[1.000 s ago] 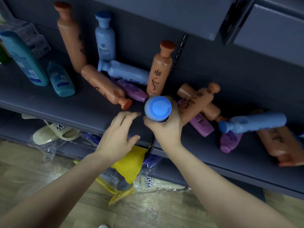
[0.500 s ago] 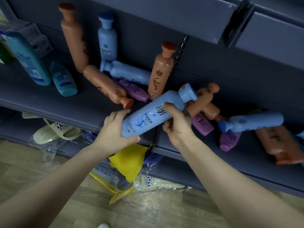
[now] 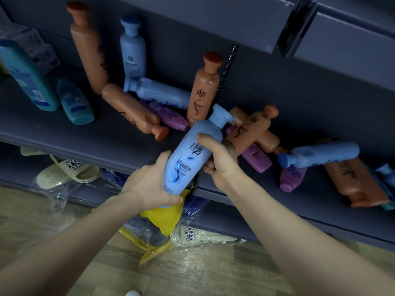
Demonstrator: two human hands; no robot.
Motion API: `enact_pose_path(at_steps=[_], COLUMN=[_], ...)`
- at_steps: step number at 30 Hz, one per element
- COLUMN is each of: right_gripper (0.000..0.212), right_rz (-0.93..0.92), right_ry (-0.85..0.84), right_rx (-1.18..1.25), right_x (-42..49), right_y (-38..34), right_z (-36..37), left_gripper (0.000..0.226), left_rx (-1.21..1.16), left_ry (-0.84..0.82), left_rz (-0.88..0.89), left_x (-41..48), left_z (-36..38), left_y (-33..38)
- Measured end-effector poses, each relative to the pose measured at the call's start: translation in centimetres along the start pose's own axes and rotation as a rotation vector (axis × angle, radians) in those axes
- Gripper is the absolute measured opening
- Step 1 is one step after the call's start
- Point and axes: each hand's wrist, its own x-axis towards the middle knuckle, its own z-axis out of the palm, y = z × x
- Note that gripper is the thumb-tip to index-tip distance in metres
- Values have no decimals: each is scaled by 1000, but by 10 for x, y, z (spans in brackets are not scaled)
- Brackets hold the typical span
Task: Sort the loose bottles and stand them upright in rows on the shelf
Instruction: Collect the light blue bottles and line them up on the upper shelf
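1. The pale blue bottle (image 3: 192,154) is in the middle of the frame, held in the air just in front of the shelf (image 3: 85,133) edge.
2. Its long axis runs on a slant: the cap points to the upper right, the base to the lower left, and the printed label faces me.
3. The left grip (image 3: 149,184) is wrapped around the base end, with the thumb under the bottom.
4. The right grip (image 3: 220,159) is clenched around the upper body, thumb across the front below the shoulder.
5. Behind it an orange bottle (image 3: 203,92) stands upright against the back wall.
6. In the upper left, a tall orange bottle (image 3: 89,50) and a blue upright bottle (image 3: 132,50) stand side by side.
7. Below those, a lying blue bottle (image 3: 158,92), a lying orange bottle (image 3: 130,110) and a purple bottle (image 3: 168,116) are down flat, touching one another.
8. At the right is a loose heap: crossed orange bottles (image 3: 250,129), and a blue bottle on its side (image 3: 320,154) with its cap pointing left.
9. Two teal bottles (image 3: 25,75) stand at the far left.
10. Bagged slippers (image 3: 66,169) lie on the lower shelf.
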Motion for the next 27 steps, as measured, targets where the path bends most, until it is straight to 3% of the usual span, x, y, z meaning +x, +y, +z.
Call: enact_pose_path(at_steps=[7, 11, 16, 19, 27], right_gripper=[18, 39, 48, 56, 62], right_rz=[-131, -233, -330, -296, -370], right_ry=[-134, -205, -90, 14, -28], right_rx=[-175, -283, -507, -617, -755], right_x=[-2, -9, -15, -16, -33], right_y=[1, 8, 15, 18, 15], right_z=[-1, 1, 13, 18, 7], left_gripper=[87, 84, 81, 85, 65], left_rx=[-111, -180, -221, -285, -492], left_ry=[59, 100, 150, 152, 97], left_rz=[-54, -66, -122, -153, -55], left_x=[-8, -9, -16, -20, -22], left_z=[7, 10, 19, 29, 34], left_y=[4, 5, 12, 14, 3])
